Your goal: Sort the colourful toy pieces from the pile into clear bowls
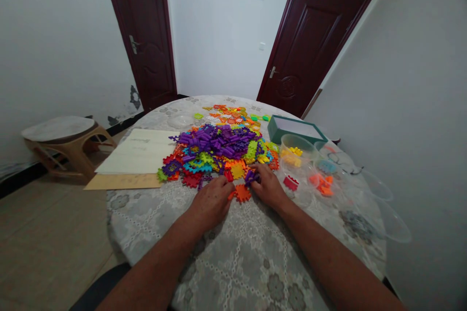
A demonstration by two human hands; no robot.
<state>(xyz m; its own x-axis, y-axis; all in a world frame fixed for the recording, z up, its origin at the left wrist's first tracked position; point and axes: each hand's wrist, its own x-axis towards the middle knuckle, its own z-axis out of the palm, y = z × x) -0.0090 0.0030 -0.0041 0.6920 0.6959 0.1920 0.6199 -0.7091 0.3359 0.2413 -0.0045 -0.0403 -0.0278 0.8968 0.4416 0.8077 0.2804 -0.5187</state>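
Observation:
A heap of plastic gear toy pieces [219,141] lies on the table, purple on top with red, orange, yellow, green and blue parts around. My left hand [215,198] is at the heap's near edge, fingers curled over a bit of orange plastic that is mostly hidden. In my right hand [269,185] a purple toy piece [250,177] is pinched between thumb and fingers. Between the two hands an orange gear piece [242,193] lies flat, with a yellow square gear piece [238,171] just beyond it.
Clear plastic tubs [299,143] at the right hold yellow, blue and orange pieces. A red piece [291,183] lies beside them. Behind stands a green-edged box [295,129]. Pale paper sheets [134,150] lie left, and a stool [65,141] stands beyond the patterned tablecloth [233,262].

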